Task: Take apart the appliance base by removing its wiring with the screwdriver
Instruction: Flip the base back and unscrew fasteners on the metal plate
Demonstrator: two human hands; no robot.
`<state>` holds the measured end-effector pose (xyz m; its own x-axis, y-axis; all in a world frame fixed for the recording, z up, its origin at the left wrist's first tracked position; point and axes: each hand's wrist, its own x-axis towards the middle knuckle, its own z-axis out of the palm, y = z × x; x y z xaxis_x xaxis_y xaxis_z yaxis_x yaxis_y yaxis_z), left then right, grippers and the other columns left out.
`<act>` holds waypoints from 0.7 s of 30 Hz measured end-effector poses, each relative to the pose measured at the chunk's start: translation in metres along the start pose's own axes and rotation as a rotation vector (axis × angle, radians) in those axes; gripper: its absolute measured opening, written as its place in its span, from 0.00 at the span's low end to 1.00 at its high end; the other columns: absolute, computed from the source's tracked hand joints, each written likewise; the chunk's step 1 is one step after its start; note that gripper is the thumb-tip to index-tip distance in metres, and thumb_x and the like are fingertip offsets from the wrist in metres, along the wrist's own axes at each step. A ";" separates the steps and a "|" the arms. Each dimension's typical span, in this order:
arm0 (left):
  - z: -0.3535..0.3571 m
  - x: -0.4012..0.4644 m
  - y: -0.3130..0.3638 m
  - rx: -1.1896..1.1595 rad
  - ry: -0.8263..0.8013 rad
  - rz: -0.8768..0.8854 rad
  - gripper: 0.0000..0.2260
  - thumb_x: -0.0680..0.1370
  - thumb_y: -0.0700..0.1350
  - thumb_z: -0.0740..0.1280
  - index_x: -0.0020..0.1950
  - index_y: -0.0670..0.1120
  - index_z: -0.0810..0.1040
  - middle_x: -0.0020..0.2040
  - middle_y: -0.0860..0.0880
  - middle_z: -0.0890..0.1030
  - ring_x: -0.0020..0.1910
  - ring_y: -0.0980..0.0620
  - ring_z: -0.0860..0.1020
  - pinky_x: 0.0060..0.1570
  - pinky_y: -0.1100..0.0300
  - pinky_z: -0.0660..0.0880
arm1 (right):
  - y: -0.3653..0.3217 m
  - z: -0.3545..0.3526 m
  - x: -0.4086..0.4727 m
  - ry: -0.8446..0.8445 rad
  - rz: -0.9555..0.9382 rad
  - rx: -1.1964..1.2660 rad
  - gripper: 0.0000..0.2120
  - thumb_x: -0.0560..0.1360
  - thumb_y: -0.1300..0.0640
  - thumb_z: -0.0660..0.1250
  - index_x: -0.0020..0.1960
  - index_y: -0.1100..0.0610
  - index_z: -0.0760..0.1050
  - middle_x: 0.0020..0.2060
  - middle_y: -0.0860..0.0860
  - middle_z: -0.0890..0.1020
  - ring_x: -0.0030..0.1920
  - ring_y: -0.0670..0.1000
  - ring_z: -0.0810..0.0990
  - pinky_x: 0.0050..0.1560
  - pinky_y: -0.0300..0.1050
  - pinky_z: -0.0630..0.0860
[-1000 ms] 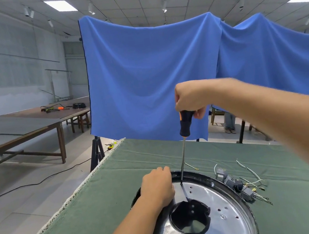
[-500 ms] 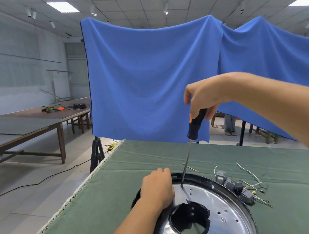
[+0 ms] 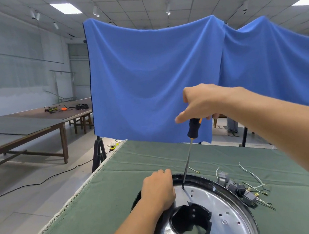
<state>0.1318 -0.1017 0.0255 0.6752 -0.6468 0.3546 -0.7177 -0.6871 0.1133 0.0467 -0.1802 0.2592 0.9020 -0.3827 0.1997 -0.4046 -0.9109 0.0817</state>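
Observation:
The round appliance base [image 3: 217,205] lies on the green cloth, a shiny metal plate with a black rim and a dark central hole. My left hand [image 3: 158,190] rests on its far left rim, fingers curled over the edge. My right hand [image 3: 201,101] holds the top of the black and orange handle of the screwdriver [image 3: 189,149]. The shaft stands nearly upright, leaning right, with its tip on the plate near the far rim. Removed wiring [image 3: 245,189] with grey connectors and white and green leads lies beside the base on the right.
The green-clothed table [image 3: 111,208] has its left edge close by, with floor and a black cable beyond. A blue cloth [image 3: 154,81] hangs on stands behind the table. Long wooden tables [image 3: 22,131] with tools stand at the left.
My right hand has tilted the screwdriver handle further to the right and loosened its grip, with the index finger now stretched out. The tip stays at the same spot. My left hand has not moved.

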 end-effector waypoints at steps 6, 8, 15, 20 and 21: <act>-0.002 0.000 0.001 -0.009 -0.008 0.001 0.10 0.78 0.44 0.58 0.58 0.45 0.69 0.57 0.45 0.75 0.56 0.44 0.74 0.48 0.53 0.69 | 0.000 0.002 0.008 0.054 -0.036 0.107 0.06 0.77 0.59 0.57 0.53 0.58 0.68 0.45 0.56 0.79 0.31 0.55 0.78 0.30 0.43 0.74; -0.003 0.000 0.001 -0.010 -0.012 0.000 0.09 0.78 0.43 0.58 0.57 0.45 0.69 0.57 0.45 0.75 0.56 0.44 0.74 0.48 0.54 0.69 | 0.000 -0.003 0.008 -0.041 -0.065 0.212 0.14 0.73 0.60 0.61 0.58 0.60 0.70 0.50 0.57 0.80 0.36 0.54 0.77 0.32 0.43 0.75; -0.002 -0.001 0.001 -0.015 -0.018 0.001 0.09 0.78 0.44 0.58 0.57 0.45 0.69 0.57 0.45 0.75 0.55 0.44 0.74 0.46 0.55 0.67 | 0.007 0.015 0.013 0.233 0.023 -0.175 0.16 0.81 0.45 0.54 0.46 0.58 0.63 0.35 0.53 0.73 0.30 0.51 0.69 0.28 0.44 0.61; -0.003 0.000 0.001 -0.011 -0.016 0.007 0.08 0.78 0.44 0.58 0.56 0.45 0.69 0.56 0.45 0.75 0.55 0.44 0.74 0.45 0.55 0.67 | 0.011 0.001 0.010 -0.038 -0.052 0.236 0.14 0.72 0.59 0.61 0.57 0.57 0.68 0.49 0.55 0.80 0.37 0.55 0.76 0.37 0.44 0.73; -0.003 0.000 0.001 -0.012 -0.015 0.007 0.08 0.78 0.44 0.58 0.56 0.45 0.69 0.56 0.45 0.75 0.55 0.44 0.74 0.45 0.55 0.66 | 0.011 0.000 0.009 -0.027 -0.061 0.210 0.14 0.72 0.56 0.63 0.57 0.57 0.69 0.48 0.55 0.81 0.37 0.55 0.77 0.36 0.43 0.73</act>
<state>0.1308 -0.1011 0.0286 0.6726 -0.6564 0.3418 -0.7243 -0.6786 0.1219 0.0502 -0.1934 0.2613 0.9289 -0.3272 0.1737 -0.3112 -0.9436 -0.1133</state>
